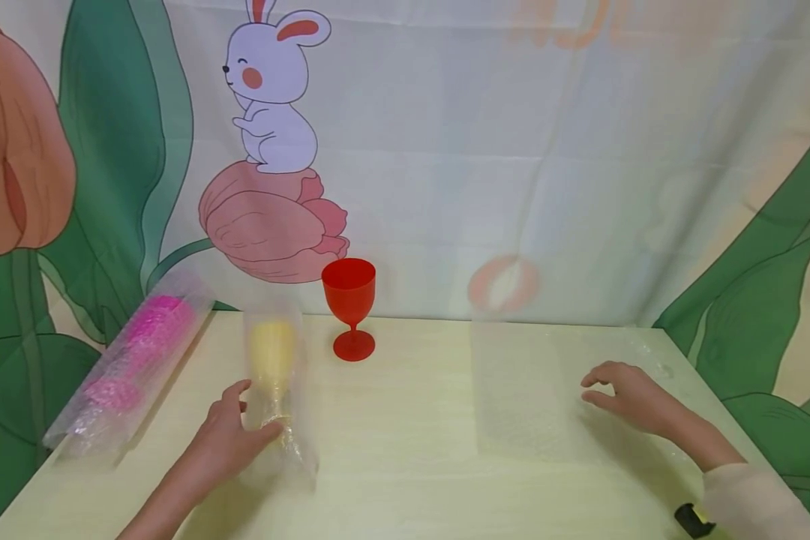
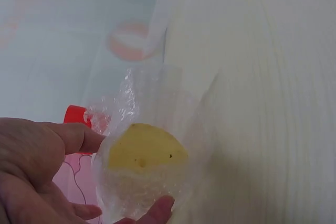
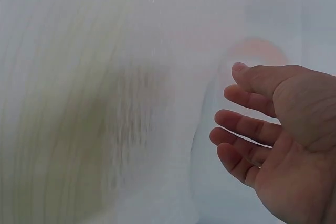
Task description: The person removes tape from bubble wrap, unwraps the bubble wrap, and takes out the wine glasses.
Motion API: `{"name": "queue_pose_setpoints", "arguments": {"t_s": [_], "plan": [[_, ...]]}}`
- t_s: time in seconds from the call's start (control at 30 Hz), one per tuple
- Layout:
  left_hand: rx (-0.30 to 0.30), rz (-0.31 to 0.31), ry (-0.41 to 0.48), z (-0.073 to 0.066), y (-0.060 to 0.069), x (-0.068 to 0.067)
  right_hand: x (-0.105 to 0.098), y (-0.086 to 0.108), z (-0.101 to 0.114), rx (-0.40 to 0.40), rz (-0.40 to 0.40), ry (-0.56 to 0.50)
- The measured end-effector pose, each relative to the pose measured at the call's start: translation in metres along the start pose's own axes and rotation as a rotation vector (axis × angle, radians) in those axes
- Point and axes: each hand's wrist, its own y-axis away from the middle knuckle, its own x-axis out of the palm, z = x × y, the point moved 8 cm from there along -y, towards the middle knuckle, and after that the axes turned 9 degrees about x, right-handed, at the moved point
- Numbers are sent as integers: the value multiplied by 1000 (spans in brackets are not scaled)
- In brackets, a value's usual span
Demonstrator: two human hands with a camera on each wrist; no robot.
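My left hand [image 1: 232,442] has its thumb and fingers about the lower end of a yellow goblet [image 1: 272,349] rolled in bubble wrap. In the left wrist view the yellow round base [image 2: 147,148] shows through the clear wrap, between the thumb and fingertips. My right hand [image 1: 631,397] hovers over a flat sheet of clear bubble wrap [image 1: 533,405] on the table. Its fingers are loosely bent, and nothing is in the palm [image 3: 299,161]. A bare red goblet [image 1: 349,300] stands upright to the right of the wrapped yellow one.
At the table's left edge lies a pink goblet [image 1: 155,330] rolled in bubble wrap. A small black object [image 1: 694,519] sits by the right sleeve. A printed cloth [image 1: 432,150] with a rabbit and tulips hangs behind the pale table [image 1: 391,465].
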Motion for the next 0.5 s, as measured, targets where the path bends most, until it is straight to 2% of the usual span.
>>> {"name": "queue_pose_setpoints", "arguments": {"t_s": [0.13,0.5], "plan": [[-21,22,18,-2,6,6,7,0,15,-24,9,-12],[-16,60,-2,-10,22,19,21,5,39,-74,12,-68]]}}
